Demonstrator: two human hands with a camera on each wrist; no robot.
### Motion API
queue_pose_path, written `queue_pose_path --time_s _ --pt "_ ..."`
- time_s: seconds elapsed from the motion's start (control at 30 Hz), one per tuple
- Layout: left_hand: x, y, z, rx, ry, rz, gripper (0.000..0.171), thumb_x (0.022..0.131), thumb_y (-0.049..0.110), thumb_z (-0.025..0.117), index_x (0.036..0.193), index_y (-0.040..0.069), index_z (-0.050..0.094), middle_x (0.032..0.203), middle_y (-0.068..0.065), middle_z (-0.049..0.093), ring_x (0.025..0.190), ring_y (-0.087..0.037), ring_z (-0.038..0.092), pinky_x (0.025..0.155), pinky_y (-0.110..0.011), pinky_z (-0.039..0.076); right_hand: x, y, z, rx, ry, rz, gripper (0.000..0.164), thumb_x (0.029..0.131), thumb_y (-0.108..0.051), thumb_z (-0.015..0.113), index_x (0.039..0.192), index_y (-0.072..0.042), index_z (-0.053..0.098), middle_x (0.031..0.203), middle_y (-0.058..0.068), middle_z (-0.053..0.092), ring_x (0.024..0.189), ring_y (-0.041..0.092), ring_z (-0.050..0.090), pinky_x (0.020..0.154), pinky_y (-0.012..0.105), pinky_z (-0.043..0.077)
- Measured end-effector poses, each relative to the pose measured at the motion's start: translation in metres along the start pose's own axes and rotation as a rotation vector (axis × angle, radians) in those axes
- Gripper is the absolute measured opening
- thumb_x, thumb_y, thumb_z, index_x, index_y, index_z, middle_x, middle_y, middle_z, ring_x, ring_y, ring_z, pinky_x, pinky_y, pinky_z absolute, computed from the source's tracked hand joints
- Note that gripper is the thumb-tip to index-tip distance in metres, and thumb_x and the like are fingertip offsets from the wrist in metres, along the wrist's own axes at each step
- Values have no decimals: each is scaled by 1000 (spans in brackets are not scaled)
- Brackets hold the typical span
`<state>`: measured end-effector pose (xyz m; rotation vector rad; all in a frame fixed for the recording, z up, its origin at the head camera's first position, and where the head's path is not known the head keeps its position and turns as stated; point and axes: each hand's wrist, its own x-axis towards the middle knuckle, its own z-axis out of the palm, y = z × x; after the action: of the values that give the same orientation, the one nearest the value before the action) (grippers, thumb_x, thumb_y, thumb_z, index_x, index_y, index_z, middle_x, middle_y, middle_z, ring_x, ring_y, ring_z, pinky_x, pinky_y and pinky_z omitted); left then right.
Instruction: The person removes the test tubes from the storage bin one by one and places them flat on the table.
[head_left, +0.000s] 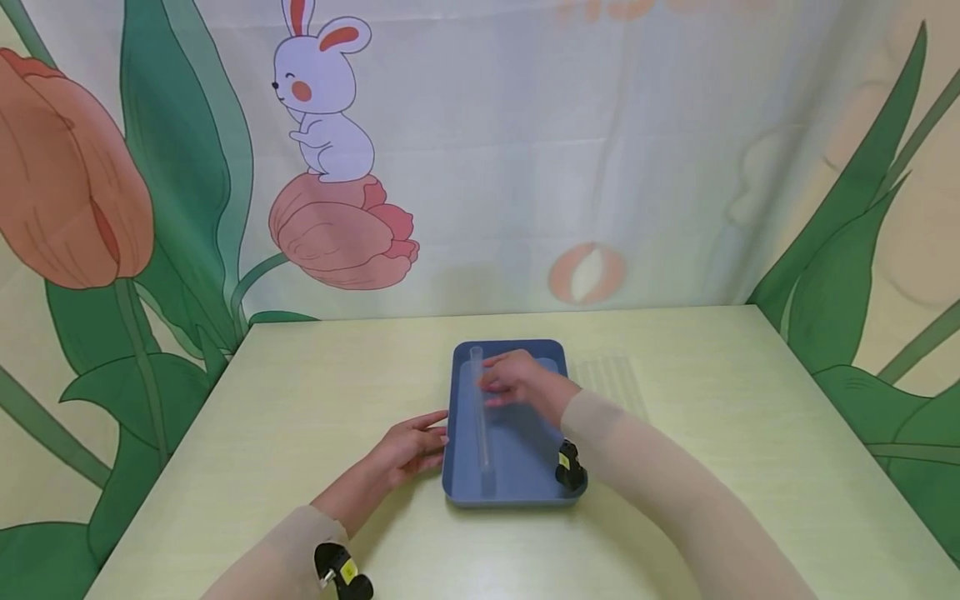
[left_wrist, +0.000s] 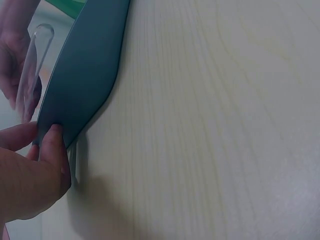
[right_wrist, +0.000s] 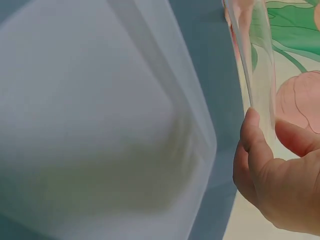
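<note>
My right hand (head_left: 513, 379) is over the blue tray (head_left: 532, 479), pinching a long clear test tube (head_left: 481, 417) between thumb and fingers. In the right wrist view the fingers meet the tube's side, and the left wrist view shows its rounded end. The tube lies lengthwise over the tray's left part in the head view. My left hand (head_left: 408, 450) is at the tray's left side, fingertips touching the outer wall just at the rim, as the left wrist view (left_wrist: 45, 160) also shows.
A clear, ribbed plastic thing (head_left: 615, 375) lies on the pale wooden table (head_left: 337, 375) just right of the tray, partly behind my right forearm. A printed curtain (head_left: 487, 167) hangs along the table's back edge.
</note>
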<state>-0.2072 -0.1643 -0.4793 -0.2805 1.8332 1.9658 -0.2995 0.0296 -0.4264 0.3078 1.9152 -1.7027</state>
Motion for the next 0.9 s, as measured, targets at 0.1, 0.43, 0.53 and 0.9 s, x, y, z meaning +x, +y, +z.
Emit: queue_pose_path --time_s 0.1,0.43,0.53,0.9 --pt "0 0 0 2 -3 -2 56 100 -4 54 155 0 41 151 -28 52 93 -8 70 77 -22 61 -8 -4 -8 -3 -11 -10 52 92 9 63 143 0 56 101 11 66 93 19 62 82 38 64" --pt "-2 0 1 2 -7 5 58 99 -4 54 155 -2 39 153 -30 48 95 -7 69 77 -21 59 -23 -15 -30 -9 -44 -45 56 99 3 58 153 -2 44 144 22 56 125 30 58 107 46 54" --pt "-2 0 1 0 -1 1 58 99 -4 54 155 -2 40 153 -30 48 95 -8 69 78 -22 59 -26 -16 -36 -14 -48 -52 57 100 2 57 154 -2 43 152 23 50 126 29 57 105 44 56" --pt "-2 1 2 -1 21 -10 55 100 -4 53 154 0 43 153 -30 48 97 -9 69 79 -21 59 -35 -21 -65 -4 -69 -98 59 102 0 54 157 1 35 154 25 46 116 22 57 81 29 63"
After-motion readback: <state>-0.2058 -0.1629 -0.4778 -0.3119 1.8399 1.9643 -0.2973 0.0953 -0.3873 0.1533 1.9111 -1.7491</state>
